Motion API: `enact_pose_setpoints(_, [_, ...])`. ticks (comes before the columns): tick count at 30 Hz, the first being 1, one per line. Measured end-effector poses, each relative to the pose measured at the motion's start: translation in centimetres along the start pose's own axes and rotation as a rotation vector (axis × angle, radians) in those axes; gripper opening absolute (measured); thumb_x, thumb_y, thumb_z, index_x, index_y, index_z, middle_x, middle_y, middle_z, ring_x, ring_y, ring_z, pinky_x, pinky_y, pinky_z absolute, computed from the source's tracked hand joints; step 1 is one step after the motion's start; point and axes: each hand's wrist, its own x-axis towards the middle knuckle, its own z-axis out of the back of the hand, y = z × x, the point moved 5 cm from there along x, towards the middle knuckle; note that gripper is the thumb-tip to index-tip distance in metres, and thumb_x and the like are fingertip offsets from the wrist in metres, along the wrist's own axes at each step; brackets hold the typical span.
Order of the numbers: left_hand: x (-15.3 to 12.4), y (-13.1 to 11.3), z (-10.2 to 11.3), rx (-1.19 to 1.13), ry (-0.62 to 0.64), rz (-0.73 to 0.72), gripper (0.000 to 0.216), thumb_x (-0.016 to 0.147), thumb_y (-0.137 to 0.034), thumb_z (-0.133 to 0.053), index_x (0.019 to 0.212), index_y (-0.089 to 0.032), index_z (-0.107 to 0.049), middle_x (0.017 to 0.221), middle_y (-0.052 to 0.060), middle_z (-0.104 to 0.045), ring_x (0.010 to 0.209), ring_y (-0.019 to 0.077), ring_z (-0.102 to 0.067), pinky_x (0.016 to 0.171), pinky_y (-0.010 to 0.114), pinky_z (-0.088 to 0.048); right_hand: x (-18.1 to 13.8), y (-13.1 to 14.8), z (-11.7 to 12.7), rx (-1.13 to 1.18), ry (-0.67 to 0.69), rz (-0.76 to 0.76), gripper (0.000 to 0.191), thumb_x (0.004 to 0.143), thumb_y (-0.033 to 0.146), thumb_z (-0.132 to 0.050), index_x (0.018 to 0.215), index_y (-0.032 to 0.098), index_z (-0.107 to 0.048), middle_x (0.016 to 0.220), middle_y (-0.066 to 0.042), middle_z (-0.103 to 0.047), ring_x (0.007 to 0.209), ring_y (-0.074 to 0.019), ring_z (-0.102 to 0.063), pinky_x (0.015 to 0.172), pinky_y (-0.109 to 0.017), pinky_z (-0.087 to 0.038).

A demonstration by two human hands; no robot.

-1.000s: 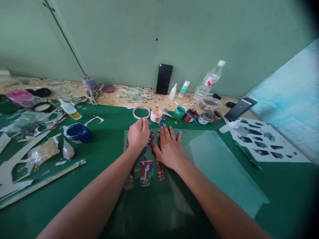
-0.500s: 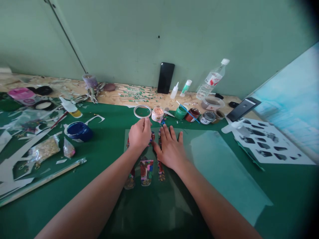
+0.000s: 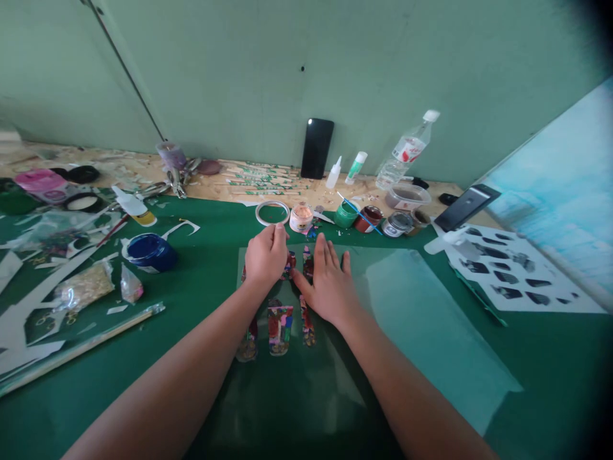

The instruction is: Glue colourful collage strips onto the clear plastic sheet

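My left hand is curled closed over the upper part of a clear plastic sheet; whatever its fingers hold is hidden. Beside it, my right hand lies flat on the sheet with its fingers stretched out, partly covering a narrow colourful strip. Several multicoloured painted-looking cut pieces are on the sheet. A tapered piece lies below and between my hands, and another piece shows beside my left forearm. A small dark-red patterned piece peeks out between the hands.
Behind my hands stand a roll of tape, a peach-coloured jar, and a green paint jar with a blue brush across it. An open blue paint jar and paper scraps are left; a printed sheet lies right.
My right hand has shifted slightly, and its fingers sit closer together. More of the strip beside it shows. My left hand stays closed in nearly the same place.
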Motion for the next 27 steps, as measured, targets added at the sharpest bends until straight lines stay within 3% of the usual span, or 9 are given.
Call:
enact_pose_setpoints(2, [0.0, 0.1, 0.0, -0.006, 0.002, 0.006, 0.045, 0.099, -0.048, -0.035, 0.075, -0.023, -0.063, 0.065, 0.004, -0.068, 0.066, 0.0209, -0.065, 0.061, 0.028, -0.042, 0.0, -0.7, 0.8, 0.160, -0.094, -0.010, 0.085, 0.097, 0.052, -0.041, 0.161, 0.006, -0.010, 0.165, -0.020, -0.027, 0.153, -0.0342, -0.027, 0.123, -0.062, -0.018])
enact_pose_setpoints(5, [0.1, 0.1, 0.0, -0.019, 0.001, 0.008, 0.044, 0.098, -0.047, -0.036, 0.073, -0.022, -0.063, 0.064, 0.004, -0.068, 0.064, 0.0203, -0.064, 0.060, 0.028, -0.041, 0.3, -2.5, 2.0, 0.504, -0.291, -0.027, 0.068, 0.100, 0.046, -0.035, 0.158, 0.012, -0.026, 0.158, -0.018, -0.043, 0.146, -0.0279, -0.042, 0.118, -0.052, -0.036])
enact_pose_setpoints(9, [0.2, 0.1, 0.0, -0.062, 0.009, 0.015, 0.043, 0.098, -0.046, -0.037, 0.073, -0.022, -0.062, 0.058, 0.002, -0.065, 0.061, 0.0197, -0.063, 0.057, 0.028, -0.041, 0.8, -4.6, 2.4, 0.986, -0.389, -0.082, 0.054, 0.103, 0.051, -0.033, 0.135, 0.015, -0.057, 0.127, -0.017, -0.070, 0.109, -0.0246, -0.070, 0.087, -0.042, -0.057])
enact_pose_setpoints(13, [0.2, 0.2, -0.1, -0.143, 0.008, 0.031, 0.042, 0.098, -0.046, -0.038, 0.073, -0.022, -0.061, 0.052, 0.000, -0.063, 0.056, 0.0181, -0.061, 0.056, 0.028, -0.041, 0.9, -4.7, 2.5, 1.191, -0.335, -0.113, 0.046, 0.100, 0.055, -0.044, 0.107, 0.018, -0.070, 0.085, -0.008, -0.078, 0.059, -0.0150, -0.066, 0.056, -0.029, -0.048])
enact_pose_setpoints(16, [0.2, 0.2, -0.1, -0.197, -0.001, 0.043, 0.041, 0.097, -0.046, -0.040, 0.072, -0.022, -0.061, 0.050, -0.001, -0.061, 0.051, 0.0167, -0.059, 0.055, 0.028, -0.042, 0.8, -4.5, 2.5, 1.280, -0.289, -0.166, 0.052, 0.097, 0.062, -0.044, 0.096, 0.017, -0.071, 0.071, -0.006, -0.076, 0.047, -0.0126, -0.059, 0.048, -0.027, -0.038])
enact_pose_setpoints(19, [0.3, 0.2, -0.1, -0.225, -0.004, 0.050, 0.040, 0.097, -0.046, -0.041, 0.072, -0.022, -0.061, 0.049, -0.001, -0.060, 0.049, 0.0160, -0.058, 0.053, 0.028, -0.042, 0.9, -4.4, 2.7, 1.332, -0.225, -0.201, 0.072, 0.096, 0.073, -0.029, 0.095, 0.017, -0.073, 0.085, -0.013, -0.079, 0.061, -0.0177, -0.068, 0.051, -0.029, -0.043])
enact_pose_setpoints(23, [0.3, 0.3, -0.1, -0.225, 0.002, 0.056, 0.040, 0.096, -0.046, -0.042, 0.072, -0.022, -0.062, 0.049, -0.001, -0.060, 0.049, 0.0159, -0.058, 0.052, 0.027, -0.042, 1.4, -4.0, 3.2, 1.359, -0.060, -0.186, 0.097, 0.094, 0.070, 0.007, 0.131, 0.014, -0.064, 0.132, -0.018, -0.068, 0.107, -0.0262, -0.071, 0.075, -0.038, -0.056])
enact_pose_setpoints(25, [0.3, 0.3, 0.0, -0.227, 0.002, 0.061, 0.040, 0.096, -0.047, -0.042, 0.072, -0.022, -0.062, 0.049, -0.001, -0.060, 0.049, 0.0157, -0.058, 0.051, 0.026, -0.042, 1.5, -3.7, 3.5, 1.360, 0.010, -0.172, 0.096, 0.095, 0.064, 0.012, 0.144, 0.011, -0.052, 0.143, -0.018, -0.060, 0.119, -0.0272, -0.067, 0.084, -0.041, -0.057])
enact_pose_setpoints(27, [0.3, 0.3, -0.1, -0.242, 0.005, 0.068, 0.040, 0.096, -0.047, -0.042, 0.072, -0.022, -0.062, 0.049, -0.002, -0.060, 0.048, 0.0153, -0.057, 0.049, 0.026, -0.042, 1.5, -3.6, 3.6, 1.353, 0.033, -0.157, 0.085, 0.099, 0.057, 0.004, 0.147, 0.010, -0.048, 0.146, -0.018, -0.057, 0.122, -0.0275, -0.065, 0.088, -0.043, -0.057])
